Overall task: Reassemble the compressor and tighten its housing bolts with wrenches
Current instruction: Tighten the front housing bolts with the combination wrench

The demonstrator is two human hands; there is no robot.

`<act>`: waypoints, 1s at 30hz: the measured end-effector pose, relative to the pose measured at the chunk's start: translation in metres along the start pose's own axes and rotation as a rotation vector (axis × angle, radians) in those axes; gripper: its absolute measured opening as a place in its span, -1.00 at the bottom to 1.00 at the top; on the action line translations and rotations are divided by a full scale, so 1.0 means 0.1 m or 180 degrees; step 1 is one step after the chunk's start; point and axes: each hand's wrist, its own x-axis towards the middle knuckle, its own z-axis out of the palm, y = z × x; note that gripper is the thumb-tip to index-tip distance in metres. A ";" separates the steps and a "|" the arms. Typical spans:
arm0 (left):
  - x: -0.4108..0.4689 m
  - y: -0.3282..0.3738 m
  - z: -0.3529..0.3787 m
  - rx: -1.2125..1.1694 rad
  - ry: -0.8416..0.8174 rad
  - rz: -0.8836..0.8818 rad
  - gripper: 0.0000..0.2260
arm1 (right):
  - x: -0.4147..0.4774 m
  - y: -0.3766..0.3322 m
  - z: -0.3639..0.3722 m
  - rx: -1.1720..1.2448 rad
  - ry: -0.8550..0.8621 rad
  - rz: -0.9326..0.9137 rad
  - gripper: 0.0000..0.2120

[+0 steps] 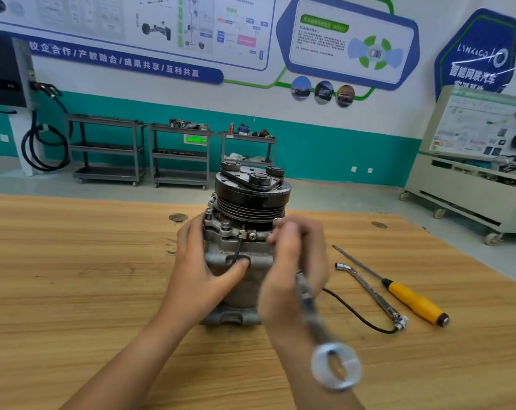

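The compressor (245,220) stands upright on the wooden table (73,276), its black ribbed pulley on top and grey housing below. My left hand (200,261) holds the housing's left side, thumb pressed against its front. My right hand (295,261) grips a silver wrench (324,335) at the housing's upper right edge, just under the pulley. The wrench's ring end points toward the camera and looks blurred. Its working end is hidden behind my fingers. A screw head (252,235) shows on the housing flange between my hands.
To the right on the table lie an L-shaped socket wrench (369,291), a yellow-handled screwdriver (413,300) and the compressor's black cable (354,312). Grey trolleys (180,155) stand by the far wall. A cabinet on wheels (469,179) stands at the right.
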 end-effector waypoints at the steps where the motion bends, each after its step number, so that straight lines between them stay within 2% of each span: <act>1: 0.00 0.03 -0.01 -0.0062 0.0001 -0.0004 -0.30 | -0.08 0.03 0.04 -0.0301 -0.0241 -0.0254 -0.81; 4: -0.01 0.13 -0.02 -0.0243 0.0033 -0.0072 -0.36 | -0.26 0.09 0.14 -0.0775 -0.0647 -0.0529 -0.72; 6: -0.01 0.13 -0.02 -0.0223 0.0037 -0.0132 -0.27 | -0.29 0.11 0.14 -0.0781 -0.0600 -0.0536 -0.73; 8: -0.01 0.09 -0.02 -0.0071 0.0021 -0.0118 -0.18 | -0.20 0.04 0.13 -0.0423 -0.0422 -0.0337 -0.78; 10: 0.00 0.03 -0.02 0.0043 -0.0013 -0.0094 -0.20 | 0.03 -0.12 0.11 0.0236 -0.0218 0.0065 -0.80; 13: 0.01 0.01 -0.02 0.0106 0.0005 -0.0006 -0.27 | 0.56 -0.27 0.00 0.1262 0.0226 0.1055 -0.77; 17: 0.01 0.01 -0.01 0.0089 0.0030 0.0011 -0.32 | 1.25 -0.03 -0.19 0.1827 0.0752 0.2215 -0.54; 21: 0.01 0.00 0.00 0.0123 0.0038 0.0036 -0.30 | 1.47 0.42 -0.26 0.2523 0.0997 0.3358 -0.46; 26: 0.01 -0.01 0.00 0.0178 0.0047 0.0060 -0.30 | 1.39 0.80 -0.26 0.2535 0.0872 0.3899 -0.48; 30: 0.01 -0.01 0.00 0.0193 0.0057 0.0064 -0.30 | 1.38 0.91 -0.24 0.2807 0.0571 0.4290 -0.60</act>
